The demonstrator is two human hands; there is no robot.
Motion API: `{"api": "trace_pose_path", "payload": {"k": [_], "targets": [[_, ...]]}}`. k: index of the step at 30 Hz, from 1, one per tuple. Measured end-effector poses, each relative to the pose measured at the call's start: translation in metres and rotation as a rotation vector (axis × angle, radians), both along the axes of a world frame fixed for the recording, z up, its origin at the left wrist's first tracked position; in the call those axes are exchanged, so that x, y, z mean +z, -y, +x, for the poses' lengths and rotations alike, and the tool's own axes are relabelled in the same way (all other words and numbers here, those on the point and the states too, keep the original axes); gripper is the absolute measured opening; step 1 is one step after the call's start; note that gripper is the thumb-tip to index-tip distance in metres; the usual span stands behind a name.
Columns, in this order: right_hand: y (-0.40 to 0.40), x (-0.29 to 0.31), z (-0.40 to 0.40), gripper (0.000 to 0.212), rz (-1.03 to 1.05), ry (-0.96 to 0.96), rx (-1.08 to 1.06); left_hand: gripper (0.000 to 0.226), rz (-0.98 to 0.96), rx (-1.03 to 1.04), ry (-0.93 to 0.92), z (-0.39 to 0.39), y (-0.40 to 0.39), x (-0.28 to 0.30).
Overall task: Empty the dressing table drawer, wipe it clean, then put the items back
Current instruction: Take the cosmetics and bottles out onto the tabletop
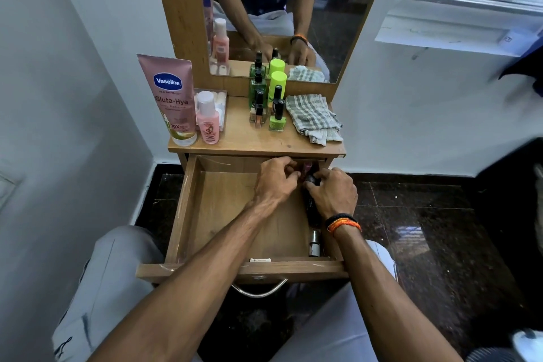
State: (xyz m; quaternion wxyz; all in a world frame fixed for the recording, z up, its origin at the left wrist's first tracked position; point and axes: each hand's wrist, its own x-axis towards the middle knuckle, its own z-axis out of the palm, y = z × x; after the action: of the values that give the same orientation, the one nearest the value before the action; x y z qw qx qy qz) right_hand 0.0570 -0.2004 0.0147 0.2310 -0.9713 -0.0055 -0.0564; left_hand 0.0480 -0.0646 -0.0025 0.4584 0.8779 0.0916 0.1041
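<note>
Head view: the wooden drawer (188,214) is pulled open under the tabletop (252,141), between a white wall and a dark stone floor (426,229). At its back right corner, a small pink item (307,167) is pinched by the left hand (276,181). A black tube (311,209) is gripped by the right hand (333,192). A checked cloth (314,117), a Vaseline tube (172,97) and green bottles (274,97) are kept on the tabletop, below the mirror (279,9).

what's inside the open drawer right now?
Along the drawer's right side: a dark tube, a small silver-capped item, something pink at the back. Left hand and right hand cover what else lies there.
</note>
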Motion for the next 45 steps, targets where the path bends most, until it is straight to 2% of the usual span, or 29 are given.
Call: {"api": "trace_pose_path", "payload": {"k": [6,14,19,24,30,39,45], "targets": [[0.006,0.001,-0.007,0.029,0.089,0.050,-0.040,0.023,-0.078,0.079,0.018,0.007,0.015,-0.002],[0.013,0.000,-0.014,0.025,0.217,0.072,-0.090,0.045,-0.191,0.276,-0.116,0.015,0.033,-0.005],[0.017,-0.002,-0.016,0.027,0.253,0.063,-0.087,0.044,-0.197,0.322,-0.125,0.019,0.038,-0.007],[0.017,-0.004,-0.018,0.028,0.284,0.076,-0.073,0.025,-0.181,0.347,-0.105,0.018,0.042,-0.009],[0.017,-0.006,-0.019,0.028,0.305,0.086,-0.054,0.015,-0.170,0.329,-0.070,0.012,0.042,-0.001],[0.016,-0.003,-0.020,0.029,0.343,0.118,-0.056,0.016,-0.063,0.178,0.032,-0.013,0.013,-0.006],[0.011,0.008,-0.027,0.026,0.408,0.135,-0.036,0.009,-0.115,0.118,0.109,-0.033,-0.011,0.010]]}}
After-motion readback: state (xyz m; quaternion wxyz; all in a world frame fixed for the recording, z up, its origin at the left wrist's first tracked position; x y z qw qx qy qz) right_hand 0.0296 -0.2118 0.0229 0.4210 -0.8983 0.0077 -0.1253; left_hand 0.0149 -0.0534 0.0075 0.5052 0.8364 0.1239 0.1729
